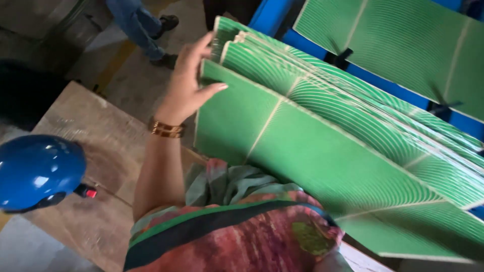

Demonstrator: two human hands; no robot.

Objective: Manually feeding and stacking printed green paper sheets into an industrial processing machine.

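Plainly, the left hand [187, 83] is spread open, its fingertips and thumb resting on the upper corner edge of the stack of green sheets [322, 146], which leans tilted from ten o'clock down to four o'clock. The right hand is out of view. Judging by the fanned edges, the sheets seem only partly squared, most still uneven. At eight o'clock a blue helmet [38, 171] sits on the wooden board [96, 146]; another green sheet [403, 45] lies at one o'clock.

We see a left hand [189, 83] at the ten o'clock corner of the stack of green printed card sheets [327, 146]; a round blue hard hat [38, 171] lies on the brown wooden board [101, 136] at eight o'clock.
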